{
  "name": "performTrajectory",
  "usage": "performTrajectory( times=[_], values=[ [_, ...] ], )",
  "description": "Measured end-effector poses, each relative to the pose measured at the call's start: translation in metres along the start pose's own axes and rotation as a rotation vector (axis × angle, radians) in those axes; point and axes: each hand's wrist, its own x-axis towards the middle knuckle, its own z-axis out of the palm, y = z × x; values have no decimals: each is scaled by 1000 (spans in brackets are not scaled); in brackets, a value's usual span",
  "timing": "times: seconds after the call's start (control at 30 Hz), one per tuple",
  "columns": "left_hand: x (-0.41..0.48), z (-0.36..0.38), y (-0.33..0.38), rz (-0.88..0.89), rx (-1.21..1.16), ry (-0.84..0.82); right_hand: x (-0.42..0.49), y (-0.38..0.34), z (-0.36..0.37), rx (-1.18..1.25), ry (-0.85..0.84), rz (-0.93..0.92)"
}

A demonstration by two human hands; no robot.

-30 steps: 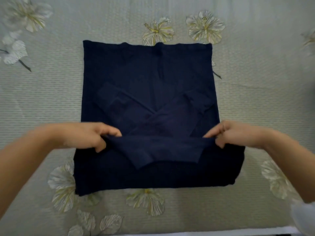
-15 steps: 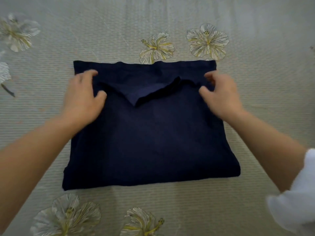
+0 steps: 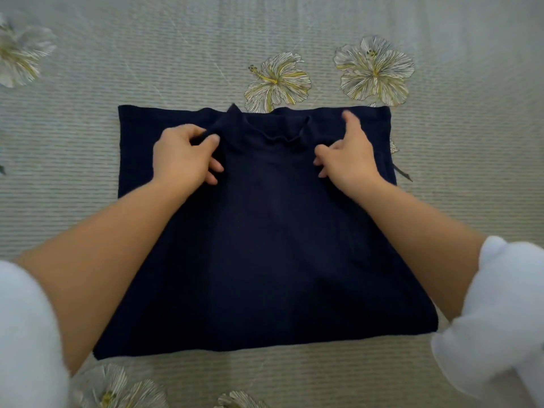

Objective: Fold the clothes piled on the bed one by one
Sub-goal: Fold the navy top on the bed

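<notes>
navy folded top (image 3: 270,231), collar (image 3: 275,129) at far edge

The bed (image 3: 471,207) fills the whole view from where I stand. Its cover (image 3: 73,187) is a pale grey-green cloth, quilted in fine ribbed lines that run side to side, with a few faint creases fanning out toward the far side. Big hibiscus-like blooms are printed on it, white petals with thin dark veins and yellow centres. Two flowers (image 3: 278,83) sit side by side at the far side, a left flower (image 3: 20,54) is cut off by the edge, and near flowers (image 3: 117,390) show at the front. A thin dark stem (image 3: 401,172) lies to the right. The light is soft and even, cooler and paler over the far part.
</notes>
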Motion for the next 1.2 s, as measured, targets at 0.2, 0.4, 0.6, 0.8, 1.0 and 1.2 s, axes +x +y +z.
performTrajectory(
  times=[0.2, 0.4, 0.6, 0.8, 1.0, 1.2],
  values=[
    [19, 9, 8, -74, -242, 43, 20, -2, -2, 39, 118, -29],
    [-1, 20, -3, 191, 7, 138, -5, 3, 8, 44, 67, -110],
    [-107, 27, -70, 530, 667, -129, -108, 64, 9, -592, -129, -656],
    [-158, 15, -112, 364, 767, -64, -149, 139, -31, -931, -121, -606],
    [-174, 32, -93, 233, 710, 18, -156, 141, -50, -786, -20, -354],
    [-211, 93, -82, 392, 757, -122, -144, 135, -74, -22, 159, 170]
  ],
)
